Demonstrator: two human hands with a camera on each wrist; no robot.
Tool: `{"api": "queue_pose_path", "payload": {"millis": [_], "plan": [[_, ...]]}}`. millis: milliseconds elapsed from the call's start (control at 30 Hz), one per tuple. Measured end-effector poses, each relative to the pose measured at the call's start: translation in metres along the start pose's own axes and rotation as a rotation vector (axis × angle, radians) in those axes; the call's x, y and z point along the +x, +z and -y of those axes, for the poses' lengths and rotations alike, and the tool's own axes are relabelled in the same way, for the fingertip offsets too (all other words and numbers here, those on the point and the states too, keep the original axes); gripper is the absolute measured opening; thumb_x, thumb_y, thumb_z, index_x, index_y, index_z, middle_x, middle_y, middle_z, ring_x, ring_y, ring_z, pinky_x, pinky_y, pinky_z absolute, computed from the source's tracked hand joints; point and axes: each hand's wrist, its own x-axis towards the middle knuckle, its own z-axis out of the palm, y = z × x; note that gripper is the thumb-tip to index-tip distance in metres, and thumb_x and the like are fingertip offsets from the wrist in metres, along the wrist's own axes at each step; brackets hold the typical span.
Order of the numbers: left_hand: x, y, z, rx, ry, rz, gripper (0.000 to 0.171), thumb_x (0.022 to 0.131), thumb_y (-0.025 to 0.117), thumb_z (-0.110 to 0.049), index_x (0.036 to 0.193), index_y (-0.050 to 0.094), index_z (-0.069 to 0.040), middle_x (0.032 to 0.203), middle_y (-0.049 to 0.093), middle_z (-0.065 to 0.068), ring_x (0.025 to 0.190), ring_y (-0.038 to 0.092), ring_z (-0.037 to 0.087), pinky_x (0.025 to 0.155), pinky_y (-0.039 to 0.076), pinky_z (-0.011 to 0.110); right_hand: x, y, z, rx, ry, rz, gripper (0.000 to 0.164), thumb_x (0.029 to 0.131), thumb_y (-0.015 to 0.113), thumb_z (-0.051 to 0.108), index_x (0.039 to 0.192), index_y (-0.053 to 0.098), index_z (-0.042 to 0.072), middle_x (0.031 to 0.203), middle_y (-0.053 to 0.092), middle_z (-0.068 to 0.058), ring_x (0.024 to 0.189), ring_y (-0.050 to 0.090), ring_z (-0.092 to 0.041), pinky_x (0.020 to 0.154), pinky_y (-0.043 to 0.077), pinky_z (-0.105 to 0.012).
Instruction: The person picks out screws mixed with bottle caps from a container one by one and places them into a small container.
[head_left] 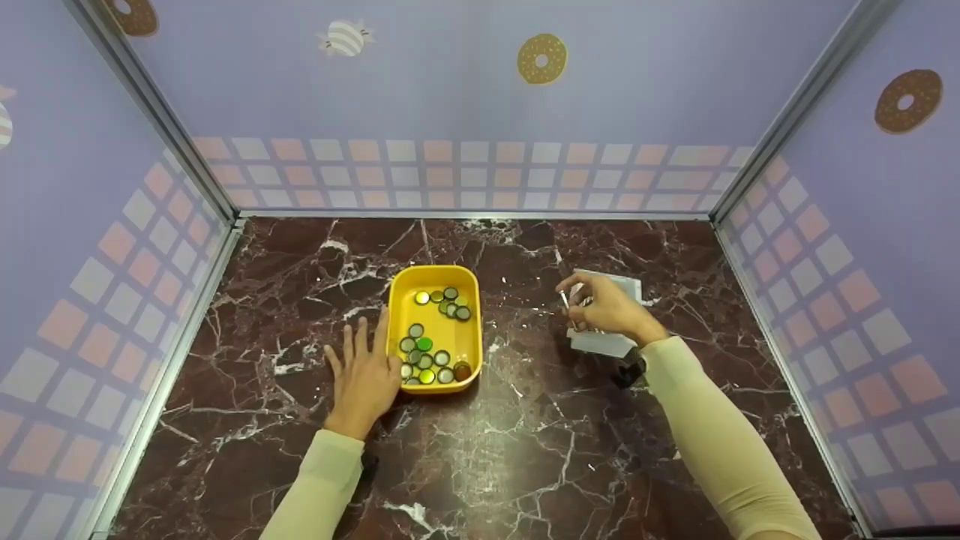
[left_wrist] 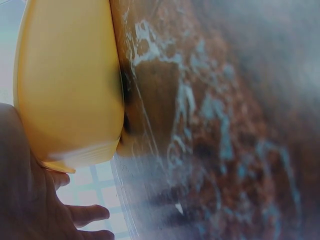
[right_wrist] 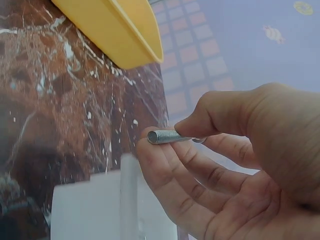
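In the head view a yellow plastic tub (head_left: 396,300) stands left of centre, with several bottle caps (head_left: 425,343) inside, mostly dull grey undersides and a few green or yellow ones. My left hand (head_left: 365,377) lies along the tub's left side, fingers spread, its thumb side against the wall. To the right, my right hand (head_left: 606,304) pinches a silver threaded bolt (right_wrist: 167,136) between thumb and fingers. That hand is above a white box (head_left: 604,343), which it partly covers, so the contents are mostly hidden.
Dark red marbled tabletop (head_left: 525,450) spreads between and in front of the hands. A patterned purple wall (head_left: 450,90) closes off the back, with more panels on both sides. Small white flecks dot the table between tub and box.
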Motion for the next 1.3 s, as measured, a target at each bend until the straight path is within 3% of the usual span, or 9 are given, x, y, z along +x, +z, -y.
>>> {"api": "queue_pose_path", "payload": {"millis": [100, 333, 500, 733, 867, 1067, 1300], "plan": [[0.000, 0.001, 0.000, 0.001, 0.000, 0.005, 0.082, 0.116, 0.047, -0.028, 0.190, 0.013, -0.026, 0.193, 0.022, 0.029, 0.181, 0.012, 0.059, 0.141, -0.002, 0.088, -0.003, -0.009, -0.005, 0.028, 0.023, -0.015, 0.048, 0.099, 0.068, -0.015, 0.146, 0.067, -0.008, 0.110, 0.078, -0.032, 0.072, 0.074, -0.016, 0.065, 0.066, -0.025], [0.001, 0.001, 0.001, 0.002, -0.001, 0.004, 0.081, 0.116, 0.046, -0.028, 0.190, 0.013, -0.027, 0.193, 0.022, 0.029, 0.181, 0.012, 0.059, 0.140, -0.002, 0.088, -0.006, -0.026, -0.013, 0.064, 0.084, -0.039, 0.048, 0.101, 0.068, -0.013, 0.148, 0.065, -0.010, 0.107, 0.075, -0.023, 0.080, 0.079, -0.021, 0.079, 0.076, -0.041], [0.001, 0.000, 0.001, 0.000, -0.004, 0.011, 0.081, 0.117, 0.046, -0.029, 0.190, 0.012, -0.026, 0.193, 0.021, 0.029, 0.181, 0.011, 0.059, 0.141, -0.002, 0.088, -0.004, -0.033, -0.017, 0.040, 0.115, -0.032, 0.044, 0.103, 0.072, -0.010, 0.146, 0.066, -0.008, 0.105, 0.076, -0.021, 0.084, 0.084, -0.027, 0.085, 0.076, -0.052], [0.000, -0.001, 0.001, 0.000, -0.008, 0.017, 0.082, 0.116, 0.046, -0.028, 0.190, 0.011, -0.026, 0.193, 0.019, 0.029, 0.181, 0.010, 0.059, 0.141, -0.003, 0.087, 0.003, -0.039, -0.022, -0.091, 0.177, -0.018, 0.042, 0.105, 0.078, -0.002, 0.145, 0.069, -0.005, 0.106, 0.074, -0.017, 0.080, 0.081, -0.020, 0.080, 0.076, -0.045], [-0.001, 0.000, 0.001, -0.008, -0.006, 0.019, 0.082, 0.117, 0.046, -0.028, 0.190, 0.010, -0.027, 0.194, 0.019, 0.029, 0.181, 0.010, 0.059, 0.141, -0.004, 0.088, 0.008, -0.041, -0.022, -0.107, 0.228, 0.004, 0.043, 0.104, 0.077, -0.004, 0.145, 0.069, -0.007, 0.115, 0.076, -0.025, 0.083, 0.083, -0.022, 0.082, 0.076, -0.045], [0.000, -0.001, 0.001, -0.021, -0.004, 0.017, 0.082, 0.116, 0.046, -0.027, 0.190, 0.010, -0.026, 0.193, 0.020, 0.029, 0.181, 0.009, 0.059, 0.140, -0.005, 0.088, 0.017, -0.040, -0.023, -0.170, 0.279, 0.002, 0.045, 0.099, 0.081, -0.006, 0.143, 0.072, -0.007, 0.119, 0.079, -0.026, 0.083, 0.081, -0.017, 0.077, 0.075, -0.037], [0.001, 0.000, 0.001, -0.009, -0.004, 0.014, 0.082, 0.116, 0.044, -0.028, 0.190, 0.011, -0.027, 0.193, 0.021, 0.029, 0.181, 0.011, 0.059, 0.140, -0.003, 0.088, 0.023, -0.038, -0.023, -0.294, 0.277, 0.017, 0.048, 0.097, 0.082, -0.005, 0.144, 0.073, -0.009, 0.118, 0.083, -0.033, 0.080, 0.085, -0.022, 0.076, 0.075, -0.038]]}}
